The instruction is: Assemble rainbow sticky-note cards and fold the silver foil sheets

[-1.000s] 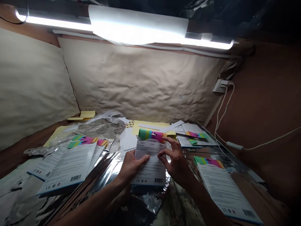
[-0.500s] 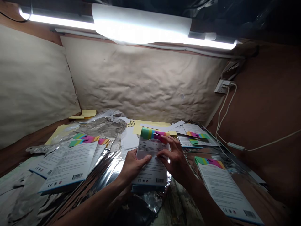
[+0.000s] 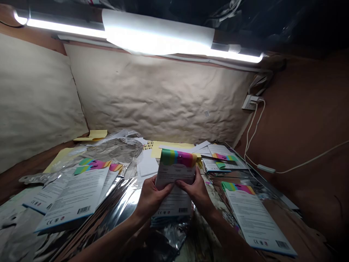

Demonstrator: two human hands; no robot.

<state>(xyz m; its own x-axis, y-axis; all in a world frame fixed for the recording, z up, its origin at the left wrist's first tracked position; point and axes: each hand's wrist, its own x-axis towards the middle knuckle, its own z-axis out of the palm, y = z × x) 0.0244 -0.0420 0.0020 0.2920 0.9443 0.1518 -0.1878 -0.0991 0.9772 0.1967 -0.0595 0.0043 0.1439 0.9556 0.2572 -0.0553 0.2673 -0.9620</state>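
Between my hands is a white printed retail package [image 3: 176, 174] with a rainbow-striped top, a hang hole, small text and a barcode near its lower edge. My left hand [image 3: 152, 193] grips its left side, thumb lying across the printed face. On the opposite side my right hand [image 3: 197, 191] grips it too, with the thumb also on the face and the fingers behind. The two thumbs nearly meet at the package's middle. What lies behind the package is hidden.
Similar packages lie to the left [image 3: 79, 193] and right [image 3: 256, 214], with more at the back right [image 3: 222, 156]. Crumpled clear plastic [image 3: 117, 149], white papers [image 3: 148, 163] and yellow sheets [image 3: 155, 149] sit behind. A white cable [image 3: 249, 138] hangs from a wall socket [image 3: 250, 102].
My right hand has moved from the package's striped top down to its right side and now grips it there. The striped top now stands flatter and fully visible. The view has shifted slightly.
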